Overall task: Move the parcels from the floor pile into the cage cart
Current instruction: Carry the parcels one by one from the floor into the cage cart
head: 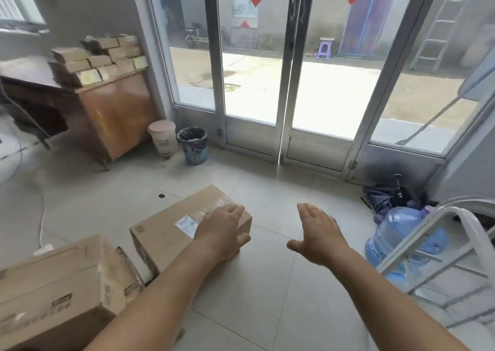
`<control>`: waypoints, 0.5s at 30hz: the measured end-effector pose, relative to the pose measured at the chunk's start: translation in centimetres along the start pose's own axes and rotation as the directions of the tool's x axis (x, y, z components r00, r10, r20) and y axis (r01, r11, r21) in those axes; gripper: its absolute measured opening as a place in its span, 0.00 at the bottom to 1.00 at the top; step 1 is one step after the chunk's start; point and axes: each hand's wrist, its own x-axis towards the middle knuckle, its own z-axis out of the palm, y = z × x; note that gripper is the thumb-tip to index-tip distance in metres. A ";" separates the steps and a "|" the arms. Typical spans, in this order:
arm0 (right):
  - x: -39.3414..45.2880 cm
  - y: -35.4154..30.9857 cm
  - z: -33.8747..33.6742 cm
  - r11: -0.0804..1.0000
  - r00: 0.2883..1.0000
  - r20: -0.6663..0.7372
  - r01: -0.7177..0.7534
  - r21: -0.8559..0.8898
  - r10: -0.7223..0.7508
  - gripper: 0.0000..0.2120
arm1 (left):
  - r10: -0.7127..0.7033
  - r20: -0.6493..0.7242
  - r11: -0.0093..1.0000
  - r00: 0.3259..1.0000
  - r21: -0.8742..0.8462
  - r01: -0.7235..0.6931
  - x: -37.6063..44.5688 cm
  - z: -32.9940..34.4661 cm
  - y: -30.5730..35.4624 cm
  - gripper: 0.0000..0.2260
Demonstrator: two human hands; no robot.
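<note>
Head view. A sealed cardboard parcel (171, 233) lies flat on the tiled floor (267, 283), near mid-frame, with a white shipping label and clear tape on its top face. The left hand (222, 230) rests on the parcel's right end: fingers spread flat over the top, thumb against the near right side, so it is in contact but not closed around anything. The right hand (318, 233) is in the air just right of the parcel, palm turned inward, fingers extended and apart, touching nothing.

A second, larger cardboard box (61, 289) sits on the floor at the lower left, just beside the parcel, its near flap torn. At the right edge stands a white tubular metal frame (439, 241), probably the cage cart; a blue water bottle (396, 241) lies on the floor behind it.

At the left, a wooden worktop (112, 117) carries stacked small cartons (101, 58) at its right end. Two waste bins (192, 144) stand on the floor beside it, before the glass doors (289, 83).
</note>
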 end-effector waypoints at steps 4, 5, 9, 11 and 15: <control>3.8 -3.6 1.7 0.998 0.996 0.064 0.064 -0.010 -0.063 0.45 | -0.125 0.011 0.992 0.992 -0.022 0.126 -0.5 0.5 -5.4 0.31; 4.9 -4.3 2.2 0.997 0.994 0.079 0.081 -0.014 -0.080 0.45 | -0.161 0.021 0.987 0.987 -0.024 0.162 -0.5 0.7 -6.6 0.31; 9.4 -6.6 3.7 0.988 0.980 0.137 0.148 -0.031 -0.143 0.45 | -0.293 0.072 0.954 0.953 -0.041 0.296 0.0 1.8 -10.7 0.31; 11.9 -7.3 4.4 0.983 0.971 0.165 0.180 -0.036 -0.172 0.45 | -0.348 0.095 0.935 0.933 -0.044 0.353 0.8 2.4 -12.3 0.31; 18.2 -8.1 6.2 0.969 0.949 0.213 0.244 -0.039 -0.230 0.44 | -0.447 0.138 0.889 0.884 -0.045 0.456 3.9 3.7 -15.1 0.32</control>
